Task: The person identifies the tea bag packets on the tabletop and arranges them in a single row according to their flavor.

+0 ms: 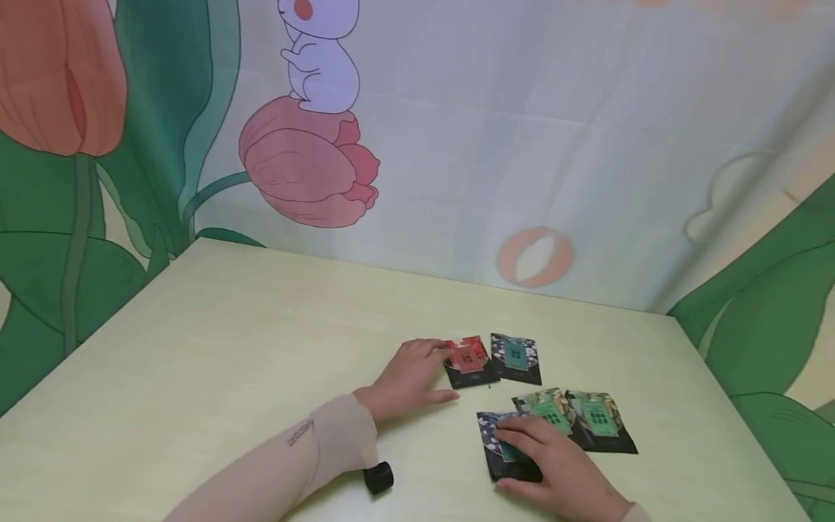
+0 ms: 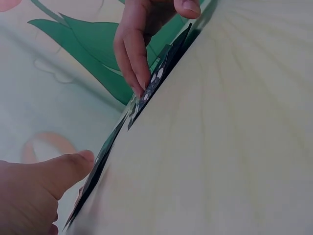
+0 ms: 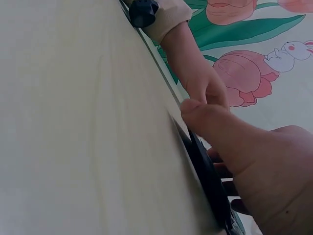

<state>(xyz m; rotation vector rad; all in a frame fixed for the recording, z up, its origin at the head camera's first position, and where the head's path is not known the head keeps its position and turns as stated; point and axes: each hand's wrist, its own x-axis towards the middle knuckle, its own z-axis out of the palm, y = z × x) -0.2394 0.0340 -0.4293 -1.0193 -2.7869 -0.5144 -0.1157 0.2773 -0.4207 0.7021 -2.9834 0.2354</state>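
Flat, dark packets with printed fronts lie on the table. My left hand [image 1: 409, 378] is at the left edge of a packet with a red label [image 1: 468, 360], its fingertips touching the upper corner and its thumb held apart below. Beside that one lies a dark floral packet with a teal label [image 1: 515, 354]. My right hand [image 1: 559, 465] rests on a similar blue floral packet [image 1: 491, 440] nearer to me, fingers stretched over its front and thumb by its lower edge. The hand hides part of it. In the right wrist view, the thumb [image 3: 208, 115] stands off a dark packet edge [image 3: 208, 178].
Two green-labelled packets, one [image 1: 546, 407] partly under the other [image 1: 599, 419], lie just beyond my right hand. A black wrist device [image 1: 378, 478] hangs under my left sleeve. Behind the pale table [image 1: 228, 348] hangs a cloth [image 1: 457, 145] printed with tulips and a rabbit.
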